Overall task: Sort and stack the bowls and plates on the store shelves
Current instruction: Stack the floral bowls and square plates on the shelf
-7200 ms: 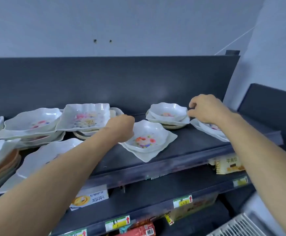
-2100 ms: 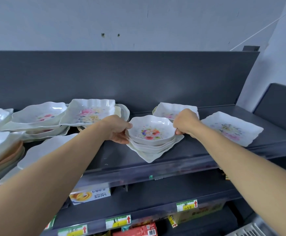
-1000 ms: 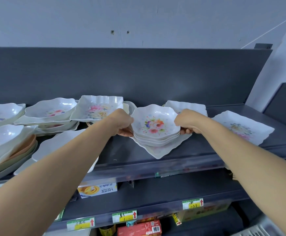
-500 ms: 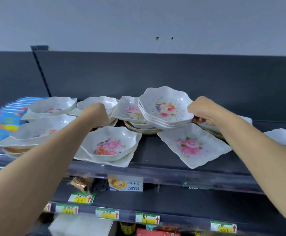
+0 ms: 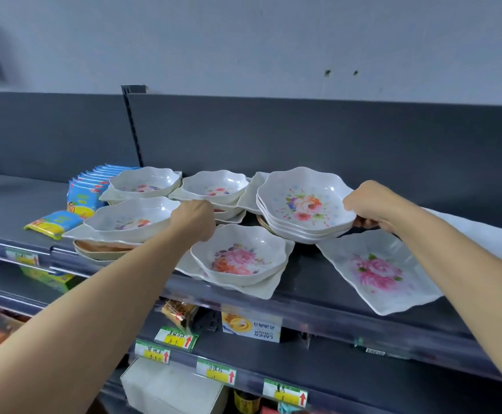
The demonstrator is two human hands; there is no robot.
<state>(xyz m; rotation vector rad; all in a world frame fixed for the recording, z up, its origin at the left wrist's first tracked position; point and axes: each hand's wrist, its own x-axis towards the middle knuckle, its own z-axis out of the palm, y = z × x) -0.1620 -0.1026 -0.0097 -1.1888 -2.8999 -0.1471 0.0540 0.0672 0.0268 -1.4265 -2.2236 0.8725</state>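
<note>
My right hand (image 5: 369, 209) grips the right rim of a stack of white floral bowls (image 5: 305, 204), held tilted above the dark shelf (image 5: 303, 264). My left hand (image 5: 194, 219) is curled at the edge of a back pile of bowls (image 5: 215, 186); its fingers are hidden. In front of it a pink-flowered bowl (image 5: 237, 255) sits on a square plate. A flat plate with a pink rose (image 5: 378, 270) lies under my right forearm. Two more bowl piles, one nearer (image 5: 133, 219) and one further back (image 5: 145, 182), stand at the left.
Blue snack packets (image 5: 88, 189) and a yellow-blue packet (image 5: 54, 224) lie left of the dishes. Below, a lower shelf carries price tags (image 5: 154, 351) and a yellow-and-white box (image 5: 251, 324). A dark back panel rises behind the shelf.
Both hands lifted the bowl stack off its square plate and carried it left. My left hand let go and moved to the left piles; my right hand still holds the stack.
</note>
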